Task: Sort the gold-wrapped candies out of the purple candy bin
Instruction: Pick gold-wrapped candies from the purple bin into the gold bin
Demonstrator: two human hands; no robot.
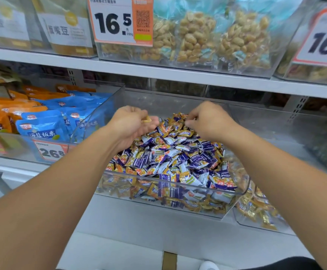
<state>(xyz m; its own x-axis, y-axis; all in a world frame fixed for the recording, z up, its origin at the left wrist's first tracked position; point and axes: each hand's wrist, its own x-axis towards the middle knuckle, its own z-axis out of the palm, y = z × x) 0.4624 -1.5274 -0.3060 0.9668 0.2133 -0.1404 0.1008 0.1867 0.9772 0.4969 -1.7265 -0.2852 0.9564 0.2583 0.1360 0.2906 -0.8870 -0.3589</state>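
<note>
The left hand's (128,124) grip pinches a gold-wrapped candy (146,119) above the clear bin (158,187); the right hand (209,121) nips wrappers at the heap's twelve o'clock edge. Best judged: pick singly by wrapper ends, sparing the purple candies (168,158). Gold ones lie mixed through the heap, more in the neighbouring bin (256,211) at four o'clock.

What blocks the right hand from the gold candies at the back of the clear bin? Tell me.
Nothing visible: the right hand already rests on the gold-wrapped candies heaped at the back of the clear plastic bin, fingers curled into the pile.
</note>
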